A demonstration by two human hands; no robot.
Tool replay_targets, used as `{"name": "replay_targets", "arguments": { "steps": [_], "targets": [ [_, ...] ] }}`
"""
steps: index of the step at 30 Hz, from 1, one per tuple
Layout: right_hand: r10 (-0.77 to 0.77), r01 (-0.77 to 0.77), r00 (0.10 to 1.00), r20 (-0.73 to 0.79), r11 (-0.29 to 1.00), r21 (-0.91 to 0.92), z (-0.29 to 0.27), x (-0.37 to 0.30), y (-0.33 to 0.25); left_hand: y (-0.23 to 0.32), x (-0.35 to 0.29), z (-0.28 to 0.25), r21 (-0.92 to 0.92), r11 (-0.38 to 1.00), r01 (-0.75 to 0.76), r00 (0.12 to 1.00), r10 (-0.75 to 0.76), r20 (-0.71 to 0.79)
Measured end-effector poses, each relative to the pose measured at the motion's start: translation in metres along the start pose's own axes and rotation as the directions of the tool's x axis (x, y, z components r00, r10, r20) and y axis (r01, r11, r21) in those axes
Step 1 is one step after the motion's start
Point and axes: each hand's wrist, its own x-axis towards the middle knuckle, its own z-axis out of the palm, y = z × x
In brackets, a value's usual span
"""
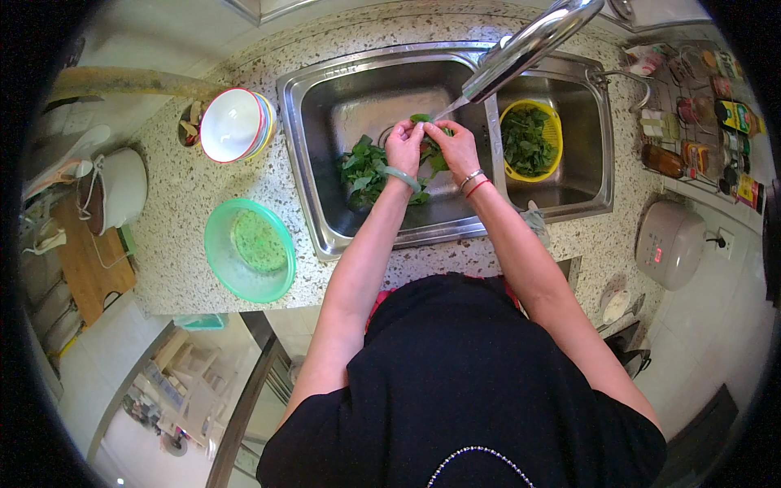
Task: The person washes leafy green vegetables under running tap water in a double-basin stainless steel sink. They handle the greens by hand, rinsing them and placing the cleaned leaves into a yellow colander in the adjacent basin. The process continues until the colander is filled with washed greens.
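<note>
Over the larger left basin [342,98] of a steel double sink, my left hand [403,149] and my right hand [457,149] meet at the fingertips. Both are closed on leafy greens [421,119], pinched between them under a thin stream from the chrome faucet [521,49]. More loose greens [362,167] lie in the basin beside and below my left hand. In the right basin, a yellow colander [556,134] holds a heap of green leaves [527,142]. A jade-coloured bangle circles my left wrist; a silver bracelet and a red cord are on the right.
Stacked bowls [230,126] stand on the speckled counter [171,236] left of the sink. Nearer me sits a green plastic basin [213,244]. A rack of bottles and jars [691,122] and a rice cooker [669,244] are at the right. A grey cloth [534,220] hangs at the sink's front edge.
</note>
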Motion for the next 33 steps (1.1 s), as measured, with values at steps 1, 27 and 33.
{"name": "replay_targets", "arguments": {
  "steps": [1, 27, 33],
  "targets": [
    [-0.010, 0.010, 1.000, 0.002, 1.000, -0.014, -0.001, 0.003, 0.004, 0.001, 0.000, 0.000, 0.032, 0.999, -0.006, 1.000, 0.006, -0.017],
    [0.131, -0.192, 0.975, 0.179, 0.902, 0.386, 0.004, 0.007, -0.002, -0.001, 0.022, -0.031, -0.212, 0.966, 0.147, 0.989, -0.145, 0.024],
    [0.172, -0.220, 0.974, 0.147, 0.876, 0.430, 0.010, 0.013, 0.008, 0.034, 0.010, -0.010, 0.093, 0.954, 0.285, 0.958, -0.286, 0.007]
  ]
}}
